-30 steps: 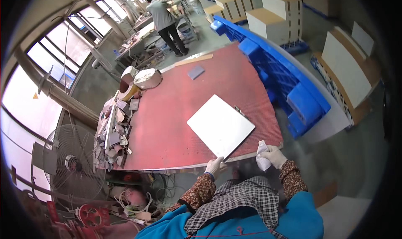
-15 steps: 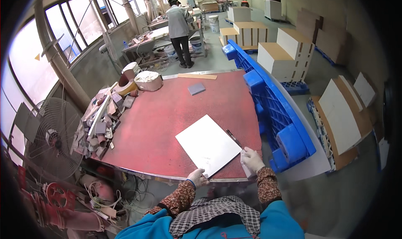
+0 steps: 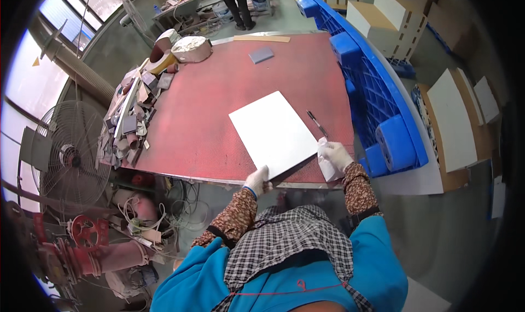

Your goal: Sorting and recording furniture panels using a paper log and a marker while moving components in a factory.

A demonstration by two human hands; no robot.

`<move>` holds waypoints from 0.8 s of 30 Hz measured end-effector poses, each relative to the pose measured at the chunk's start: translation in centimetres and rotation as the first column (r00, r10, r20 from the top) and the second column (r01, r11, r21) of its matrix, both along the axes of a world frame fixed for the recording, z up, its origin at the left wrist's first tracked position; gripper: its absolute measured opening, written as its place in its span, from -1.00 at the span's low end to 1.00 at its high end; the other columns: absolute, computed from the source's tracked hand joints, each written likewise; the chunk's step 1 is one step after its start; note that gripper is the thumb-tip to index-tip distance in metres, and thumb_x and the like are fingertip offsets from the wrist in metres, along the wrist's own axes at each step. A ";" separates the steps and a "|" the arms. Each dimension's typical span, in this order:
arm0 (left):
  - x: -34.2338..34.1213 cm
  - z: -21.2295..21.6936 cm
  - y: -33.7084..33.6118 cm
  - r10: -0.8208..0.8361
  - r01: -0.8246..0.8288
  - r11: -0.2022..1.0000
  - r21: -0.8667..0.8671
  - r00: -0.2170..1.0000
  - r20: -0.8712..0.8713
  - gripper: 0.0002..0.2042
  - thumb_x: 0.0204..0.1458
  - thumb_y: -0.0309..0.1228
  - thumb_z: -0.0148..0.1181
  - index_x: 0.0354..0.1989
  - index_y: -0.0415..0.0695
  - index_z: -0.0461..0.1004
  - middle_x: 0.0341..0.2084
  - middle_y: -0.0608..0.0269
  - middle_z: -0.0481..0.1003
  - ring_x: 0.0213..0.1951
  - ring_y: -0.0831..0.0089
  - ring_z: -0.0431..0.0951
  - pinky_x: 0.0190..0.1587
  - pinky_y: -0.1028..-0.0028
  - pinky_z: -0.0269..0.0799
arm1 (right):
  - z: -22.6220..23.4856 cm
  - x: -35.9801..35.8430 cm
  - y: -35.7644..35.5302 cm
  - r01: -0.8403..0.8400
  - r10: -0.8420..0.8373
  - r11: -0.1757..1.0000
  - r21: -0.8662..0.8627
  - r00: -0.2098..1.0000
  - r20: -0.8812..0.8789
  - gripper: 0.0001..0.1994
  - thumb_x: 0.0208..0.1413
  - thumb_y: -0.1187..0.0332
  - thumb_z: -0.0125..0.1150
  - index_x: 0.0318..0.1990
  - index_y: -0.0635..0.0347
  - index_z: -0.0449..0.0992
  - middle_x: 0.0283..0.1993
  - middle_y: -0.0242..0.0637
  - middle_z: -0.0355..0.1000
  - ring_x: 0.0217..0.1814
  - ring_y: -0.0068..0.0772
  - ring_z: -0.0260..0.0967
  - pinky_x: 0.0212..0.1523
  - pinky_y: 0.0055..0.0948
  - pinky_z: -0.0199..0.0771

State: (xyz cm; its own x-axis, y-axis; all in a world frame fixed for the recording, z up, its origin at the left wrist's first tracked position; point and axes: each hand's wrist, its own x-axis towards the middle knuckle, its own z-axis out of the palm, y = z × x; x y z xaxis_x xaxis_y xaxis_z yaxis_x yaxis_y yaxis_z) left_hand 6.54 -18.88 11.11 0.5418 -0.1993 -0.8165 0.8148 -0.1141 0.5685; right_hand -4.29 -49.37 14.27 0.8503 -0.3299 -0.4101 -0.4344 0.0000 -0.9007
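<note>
A white rectangular panel (image 3: pixel 275 131) lies at an angle on the red mat of the worktable, with a dark band of shadow under its near right edge. My gloved left hand (image 3: pixel 257 182) grips the panel's near corner, thumb on the top face. At the panel's right corner, my gloved right hand (image 3: pixel 338 156) pinches a crumpled white cloth or sheet of paper (image 3: pixel 329 170) that hangs down toward the table edge. A dark pen (image 3: pixel 317 123) rests on the mat just beyond that hand.
Sanding blocks and scraps (image 3: pixel 134 123) are heaped along the table's left side, near a large fan (image 3: pixel 68 156). A blue plastic pallet (image 3: pixel 377 101) stands against the right edge. On the mat's far part lies a grey block (image 3: pixel 261 55). Another person (image 3: pixel 236 6) stands beyond.
The view has tilted downward, so the table sits higher in the picture. More of the white cloth or paper shows in my right hand. My left hand stays at the panel's near corner.
</note>
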 end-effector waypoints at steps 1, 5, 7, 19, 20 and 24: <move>-0.1 0.8 0.6 0.010 -0.010 0.999 -0.054 1.000 -0.001 -0.60 0.14 0.01 0.18 -0.15 -0.11 0.46 -0.47 0.22 0.46 -0.59 0.36 0.45 -0.54 0.33 0.45 | -0.2 -0.4 -0.3 0.006 -0.005 1.000 0.014 1.000 -0.013 -0.85 0.06 0.41 0.11 -0.28 0.26 0.56 -0.37 -0.33 0.51 -0.40 -0.51 0.46 -0.32 -0.47 0.47; 2.1 4.0 1.4 -0.030 0.050 0.983 -0.179 0.993 0.110 -0.73 0.27 -0.08 0.01 -0.21 -0.03 0.39 -0.58 0.37 0.39 -0.65 0.45 0.34 -0.61 0.39 0.32 | -1.5 -3.3 -1.5 0.226 -0.244 0.969 0.099 0.943 0.226 -0.80 0.05 0.42 0.10 -0.22 0.30 0.56 -0.34 -0.32 0.53 -0.37 -0.46 0.49 -0.29 -0.43 0.50; 2.9 8.2 1.3 0.005 0.017 0.970 -0.241 0.996 0.090 -0.74 0.30 -0.10 -0.04 -0.28 -0.03 0.32 -0.65 0.39 0.28 -0.68 0.50 0.28 -0.65 0.45 0.23 | -1.6 -4.7 -1.0 0.255 -0.294 0.938 0.234 0.944 0.148 -0.76 0.04 0.41 0.11 -0.18 0.33 0.57 -0.31 -0.28 0.55 -0.35 -0.46 0.49 -0.27 -0.45 0.50; 7.0 13.4 1.7 0.129 -0.108 0.956 -0.273 0.990 0.060 -0.73 0.27 -0.17 -0.01 -0.38 -0.09 0.30 -0.68 0.43 0.24 -0.75 0.63 0.18 -0.75 0.59 0.12 | 0.8 2.8 8.3 -0.248 0.036 0.705 0.665 0.948 0.316 -0.62 0.05 0.44 0.08 0.04 0.38 0.48 -0.09 -0.16 0.53 -0.10 -0.25 0.54 0.02 -0.29 0.55; 6.6 13.5 1.4 0.121 -0.102 0.960 -0.260 0.991 0.059 -0.74 0.27 -0.17 -0.01 -0.37 -0.09 0.30 -0.68 0.42 0.26 -0.74 0.63 0.19 -0.75 0.59 0.12 | -1.2 3.7 8.3 -0.250 0.037 0.707 0.661 0.947 0.319 -0.62 0.05 0.44 0.08 0.04 0.38 0.48 -0.09 -0.16 0.53 -0.10 -0.25 0.54 0.02 -0.29 0.55; 5.6 11.8 2.3 0.099 -0.075 0.958 -0.277 0.992 0.075 -0.79 0.26 -0.17 0.01 -0.27 -0.04 0.30 -0.65 0.42 0.29 -0.71 0.62 0.25 -0.70 0.60 0.21 | -3.5 4.7 7.2 0.155 -0.142 0.956 0.251 0.987 -0.070 -0.62 0.14 0.37 0.11 0.09 0.38 0.42 -0.05 -0.06 0.49 -0.10 -0.15 0.49 -0.11 -0.19 0.56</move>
State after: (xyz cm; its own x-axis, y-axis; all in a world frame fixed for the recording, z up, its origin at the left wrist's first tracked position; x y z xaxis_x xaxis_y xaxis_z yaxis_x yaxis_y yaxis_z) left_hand 12.14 -16.58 22.92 0.6340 -0.3570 -0.6860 0.7602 0.1247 0.6376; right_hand 0.39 -42.15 10.81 0.7755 -0.3301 -0.5383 -0.4571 0.2946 -0.8392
